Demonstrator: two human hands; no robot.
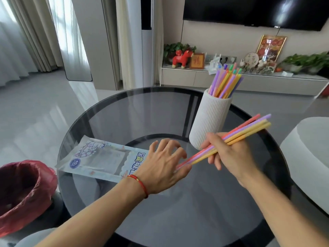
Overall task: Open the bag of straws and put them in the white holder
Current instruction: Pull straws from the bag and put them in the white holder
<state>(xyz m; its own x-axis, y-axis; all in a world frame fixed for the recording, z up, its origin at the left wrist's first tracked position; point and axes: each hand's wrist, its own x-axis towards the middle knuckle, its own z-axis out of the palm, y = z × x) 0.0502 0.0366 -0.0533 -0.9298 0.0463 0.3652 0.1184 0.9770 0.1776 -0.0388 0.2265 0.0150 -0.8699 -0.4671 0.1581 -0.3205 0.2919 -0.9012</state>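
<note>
**Straws in hand beside the holder**

Your right hand (pixel 229 154) pinches a bundle of straws (pixel 236 136) just right of the white holder (pixel 210 122), which stands near the tabletop (pixel 142 113) far edge; your left hand (pixel 162 166), fingers spread, touches their lower ends; the bag (pixel 105 157) lies flat at the left rim.

Bare glass table (pixel 142 113) far-left & centre: open passage. White holder (pixel 210 120) upright far-right, mouth crowded w/ straws (pixel 226 81), blocks that side. Flat straw bag (pixel 99 157) near-left under left hand (pixel 162 168). Red bin (pixel 23 189) off left edge.
</note>
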